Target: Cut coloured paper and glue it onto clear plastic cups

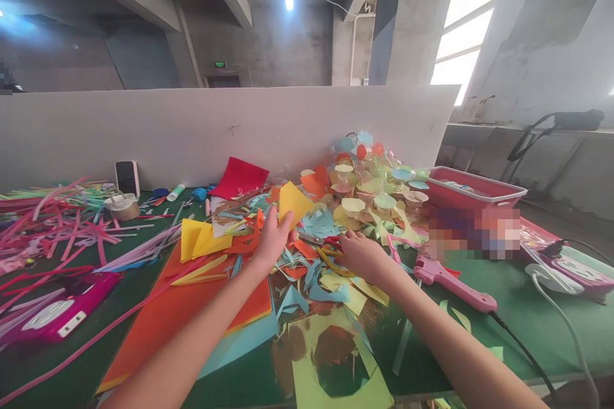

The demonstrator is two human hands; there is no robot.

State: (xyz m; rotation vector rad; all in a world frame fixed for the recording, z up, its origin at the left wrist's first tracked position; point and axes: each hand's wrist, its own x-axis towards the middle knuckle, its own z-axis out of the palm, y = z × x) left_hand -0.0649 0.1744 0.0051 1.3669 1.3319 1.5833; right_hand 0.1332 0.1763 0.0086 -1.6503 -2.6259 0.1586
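Note:
A folded piece of yellow paper is pinched in my left hand, held up over the heap of scraps. My right hand is closed around the handles of a pair of scissors. Their metal blades point left, toward my left hand, and the fingers partly hide the handles. Under and around both hands lie cut scraps of blue paper, orange and yellow paper. More folded yellow paper rests on a stack of orange sheets beside my left forearm. A pale green sheet with a large cut-out hole lies nearer me.
Paper-topped cups are heaped behind my right hand. A pink glue gun with a cord lies right, near a red bin and power strip. Pink pipe cleaners, a phone and a magenta power strip are left.

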